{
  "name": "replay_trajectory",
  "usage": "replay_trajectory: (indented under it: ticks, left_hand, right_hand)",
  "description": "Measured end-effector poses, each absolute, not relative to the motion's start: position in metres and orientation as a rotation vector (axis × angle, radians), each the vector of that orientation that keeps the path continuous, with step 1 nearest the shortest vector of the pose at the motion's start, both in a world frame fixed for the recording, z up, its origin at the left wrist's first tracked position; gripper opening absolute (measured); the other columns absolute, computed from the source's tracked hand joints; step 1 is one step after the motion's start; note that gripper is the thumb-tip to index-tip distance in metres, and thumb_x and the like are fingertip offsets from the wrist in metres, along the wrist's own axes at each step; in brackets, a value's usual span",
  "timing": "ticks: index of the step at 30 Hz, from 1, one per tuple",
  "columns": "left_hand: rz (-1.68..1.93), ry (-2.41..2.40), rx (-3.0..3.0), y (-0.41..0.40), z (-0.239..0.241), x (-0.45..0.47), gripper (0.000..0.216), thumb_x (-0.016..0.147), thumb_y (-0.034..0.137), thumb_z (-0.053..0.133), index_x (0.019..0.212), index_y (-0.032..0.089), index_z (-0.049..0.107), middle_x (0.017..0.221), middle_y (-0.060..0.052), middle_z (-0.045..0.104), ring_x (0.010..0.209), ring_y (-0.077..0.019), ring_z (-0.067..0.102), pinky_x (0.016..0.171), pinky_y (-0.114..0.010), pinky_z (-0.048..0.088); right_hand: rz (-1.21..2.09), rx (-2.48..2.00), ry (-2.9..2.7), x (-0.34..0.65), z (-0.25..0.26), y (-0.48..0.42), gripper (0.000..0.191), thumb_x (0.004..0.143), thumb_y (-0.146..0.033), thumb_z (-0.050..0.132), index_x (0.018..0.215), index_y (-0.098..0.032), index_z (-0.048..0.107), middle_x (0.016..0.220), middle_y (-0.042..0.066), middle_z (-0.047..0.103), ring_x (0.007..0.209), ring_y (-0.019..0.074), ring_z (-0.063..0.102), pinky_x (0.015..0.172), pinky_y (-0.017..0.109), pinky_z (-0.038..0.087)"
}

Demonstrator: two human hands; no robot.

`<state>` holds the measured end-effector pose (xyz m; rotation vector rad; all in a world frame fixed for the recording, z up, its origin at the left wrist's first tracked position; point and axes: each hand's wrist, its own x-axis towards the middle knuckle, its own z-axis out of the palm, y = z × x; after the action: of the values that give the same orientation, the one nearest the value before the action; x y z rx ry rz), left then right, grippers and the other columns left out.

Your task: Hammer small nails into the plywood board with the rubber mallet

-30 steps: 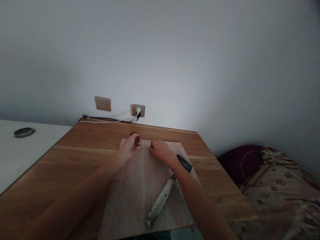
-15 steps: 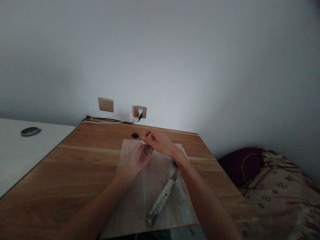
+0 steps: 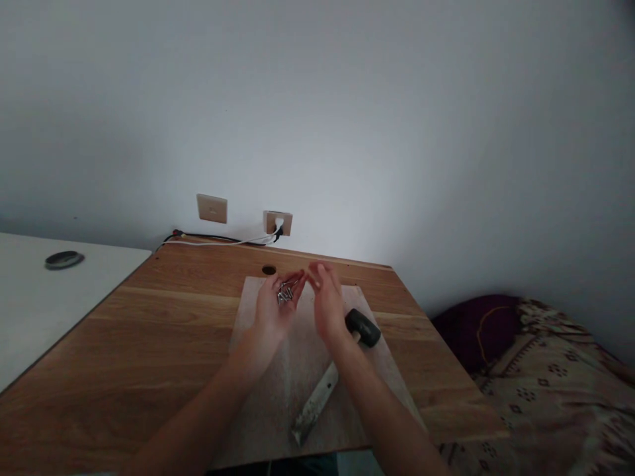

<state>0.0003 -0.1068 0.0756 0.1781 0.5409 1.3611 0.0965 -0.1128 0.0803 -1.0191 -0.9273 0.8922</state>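
While my left hand [image 3: 274,311] lies palm up above the far end of the board [image 3: 292,373], it cradles a small bunch of nails [image 3: 284,293], fingers loosely curled round them as a cup. My right hand [image 3: 327,304] stands edge-on just beside it, fingers stretched out and slightly apart, gripping nothing that I can see; its fingertips [image 3: 313,271] are level with the nails and almost touching the left fingertips.

Assessment: the step in hand appears to be drawing one nail out of the bunch. To do it well, I judge the left palm should be held level and cupped so nothing rolls off onto the table [image 3: 163,317]. The right thumb and forefinger should close on one nail only, near its head, and lift it straight clear. The hammer [image 3: 322,390] lies on the board under my right wrist, well placed.
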Motion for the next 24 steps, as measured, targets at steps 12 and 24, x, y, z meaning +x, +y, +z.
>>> replay_trajectory:
  ticks: [12, 24]
  left_hand:
    - [1.7, 0.85, 1.208, -0.131, 0.088, 0.025, 0.038, 0.101, 0.043, 0.042, 0.096, 0.02, 0.073, 0.118, -0.01, 0.075, 0.127, -0.0248, 0.062, 0.115, -0.041, 0.044]
    - [1.172, 1.17, 1.951, -0.146, 0.047, -0.066, 0.031, 0.097, 0.039, 0.046, 0.116, 0.021, 0.064, 0.12, -0.011, 0.073, 0.114, -0.0257, 0.068, 0.101, -0.043, 0.053]
  right_hand:
    - [1.336, -0.862, -0.28, 0.097, 0.014, -0.137, 0.019, 0.081, -0.042, 0.065, 0.081, -0.024, 0.07, 0.077, 0.006, 0.072, 0.088, 0.025, 0.074, 0.086, 0.039, 0.061]
    - [1.151, -1.191, -0.842, 0.124, 0.038, -0.132, 0.025, 0.075, -0.044, 0.075, 0.085, -0.022, 0.078, 0.096, 0.007, 0.082, 0.109, 0.0286, 0.071, 0.098, 0.039, 0.049]
